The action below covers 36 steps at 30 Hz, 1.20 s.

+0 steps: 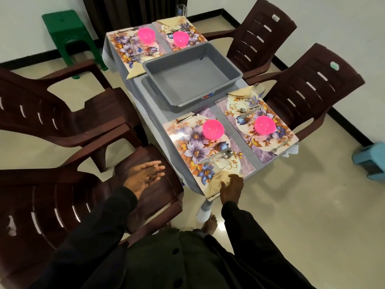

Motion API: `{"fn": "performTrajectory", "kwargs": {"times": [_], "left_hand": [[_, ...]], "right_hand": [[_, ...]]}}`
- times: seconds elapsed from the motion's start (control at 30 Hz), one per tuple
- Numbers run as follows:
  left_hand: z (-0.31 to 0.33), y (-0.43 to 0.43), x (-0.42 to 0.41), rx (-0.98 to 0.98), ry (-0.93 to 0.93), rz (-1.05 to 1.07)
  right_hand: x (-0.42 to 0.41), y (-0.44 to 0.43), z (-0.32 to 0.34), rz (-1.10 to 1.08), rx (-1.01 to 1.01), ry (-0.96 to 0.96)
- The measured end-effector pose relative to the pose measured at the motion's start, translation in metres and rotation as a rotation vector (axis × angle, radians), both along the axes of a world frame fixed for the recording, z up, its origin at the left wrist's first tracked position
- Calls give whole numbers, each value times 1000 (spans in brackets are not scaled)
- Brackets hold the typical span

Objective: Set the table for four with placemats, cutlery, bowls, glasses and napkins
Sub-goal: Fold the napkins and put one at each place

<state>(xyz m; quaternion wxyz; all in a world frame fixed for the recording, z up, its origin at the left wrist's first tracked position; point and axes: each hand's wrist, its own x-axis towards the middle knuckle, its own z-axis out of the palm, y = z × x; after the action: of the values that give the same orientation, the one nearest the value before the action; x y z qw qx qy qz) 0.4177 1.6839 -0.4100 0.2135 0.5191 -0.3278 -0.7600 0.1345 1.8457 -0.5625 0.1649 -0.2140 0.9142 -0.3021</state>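
tray (233, 67) mid-table, two placemats (200, 155) before it, two behind, bowl (213, 129) on each

Four placemats (193, 147) (248, 130) (123, 44) (195, 35) lie on the table (150, 113), two at its near end and two at its far end

Four pink bowls (213, 129) (265, 125) (146, 35) (180, 39), one on each mat

Four glasses (220, 161) (258, 88) (137, 49) (181, 10)

Four napkins (218, 179) (238, 92) (133, 74) (166, 22)

Two grey tubs (193, 74) (150, 88) at the middle, one set in the other

On the near mats: two forks (190, 116) (280, 146), two spoons (228, 152) (242, 110), two knives (205, 160) (249, 114); the cutlery on the far mats is too small to count

Four brown chairs (52, 113) (62, 205) (260, 32) (312, 80) stand along the long edges

Two stools, one green (66, 28), one blue (370, 161)
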Motion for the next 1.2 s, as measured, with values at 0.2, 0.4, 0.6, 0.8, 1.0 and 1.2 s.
{"fn": "performTrajectory", "kwargs": {"times": [0.2,0.4,0.6,0.8,1.0,1.2], "left_hand": [[1,7,-2,-9,4,7],[3,14,0,-10,11,30],[3,20,6,-8,24,52],[3,26,14,-17,35,66],[0,34,17,-38,33,56],[3,50,7,-83,7,38]], "right_hand": [[-1,6,-1,230,187,102],[-7,5,1,340,285,175],[-10,5,3,376,301,176],[-7,8,12,404,279,150],[5,15,30,380,143,124],[12,32,45,431,73,128]]}}
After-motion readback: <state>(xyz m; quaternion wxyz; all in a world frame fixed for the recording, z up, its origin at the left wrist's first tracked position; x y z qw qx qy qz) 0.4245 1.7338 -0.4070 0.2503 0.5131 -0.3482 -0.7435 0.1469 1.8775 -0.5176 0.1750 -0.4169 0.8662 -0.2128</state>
